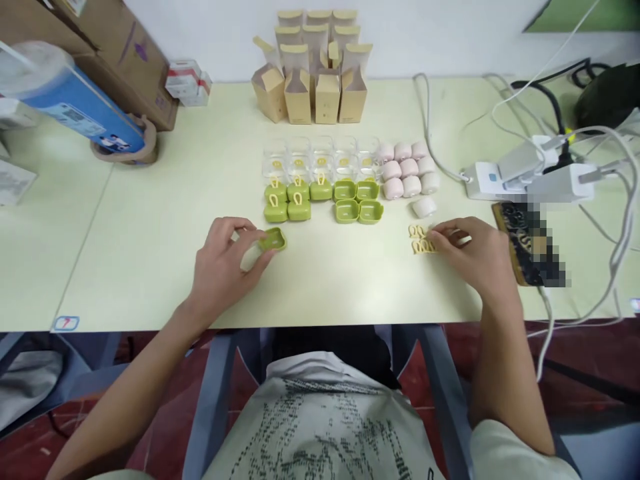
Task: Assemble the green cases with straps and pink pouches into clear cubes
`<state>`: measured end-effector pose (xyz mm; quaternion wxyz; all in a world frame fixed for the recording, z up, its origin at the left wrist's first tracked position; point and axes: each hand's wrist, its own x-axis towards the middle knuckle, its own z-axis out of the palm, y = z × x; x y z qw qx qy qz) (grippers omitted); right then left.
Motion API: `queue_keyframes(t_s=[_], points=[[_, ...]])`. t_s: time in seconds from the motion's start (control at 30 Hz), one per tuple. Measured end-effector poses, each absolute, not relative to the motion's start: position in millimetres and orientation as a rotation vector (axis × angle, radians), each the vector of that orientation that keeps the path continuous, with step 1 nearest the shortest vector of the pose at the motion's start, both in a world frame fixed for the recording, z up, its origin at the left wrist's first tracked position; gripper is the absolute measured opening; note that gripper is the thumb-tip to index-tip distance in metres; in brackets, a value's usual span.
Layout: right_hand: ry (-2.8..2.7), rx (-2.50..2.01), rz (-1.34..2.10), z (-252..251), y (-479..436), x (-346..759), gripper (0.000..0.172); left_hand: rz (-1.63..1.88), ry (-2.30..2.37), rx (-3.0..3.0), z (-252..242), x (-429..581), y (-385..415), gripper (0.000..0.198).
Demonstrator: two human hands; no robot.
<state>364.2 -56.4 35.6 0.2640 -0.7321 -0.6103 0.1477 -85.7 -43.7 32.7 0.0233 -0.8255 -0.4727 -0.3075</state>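
My left hand (220, 260) pinches a small open green case (273, 239) on the table between thumb and fingers. My right hand (470, 253) has its fingertips closed at a group of small yellow loops (419, 247); part of the group is hidden behind those fingers. Several closed green cases with yellow loops on top (299, 210) stand beyond the left hand. To their right are open green cases (347, 211). Clear plastic pieces with yellow marks (321, 157) line up behind them. Past my right hand lie pale pink and white rounded pieces (409, 167), with one white piece (425, 207) apart.
Open cardboard boxes (327, 100) stand against the wall. At the right are a power strip (483, 181), white chargers, cables and a dark patterned phone-like object (520, 233). A blue cylinder (95, 107) and brown cartons (135, 67) occupy the left.
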Motion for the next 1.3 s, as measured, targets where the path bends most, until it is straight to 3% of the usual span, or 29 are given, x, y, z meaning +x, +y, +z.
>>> queue_keyframes(t_s=[0.2, 0.43, 0.57, 0.73, 0.9, 1.3], points=[[-1.607, -2.032, 0.502, 36, -43, 351, 0.020, -0.990, -1.525, -2.665, 13, -84, -53, 0.003], [-1.407, -1.924, 0.393, 38, -54, 344, 0.019, -0.947, -1.397, -2.812, 17, -65, -58, 0.005], [-1.293, -1.478, 0.462, 53, -62, 319, 0.021, -1.082, -1.270, -2.923, 16, -45, -51, 0.026], [-1.574, -1.040, 0.730, 85, -23, 270, 0.019, -1.445, -1.165, -2.755, 18, -9, -15, 0.051], [-1.834, -0.863, 0.459, 91, 21, 238, 0.005, -1.567, -1.042, -2.534, 18, 8, 14, 0.059], [-2.069, -0.699, -0.113, 44, 5, 217, 0.020, -1.577, -0.979, -2.376, 10, 4, 4, 0.053]])
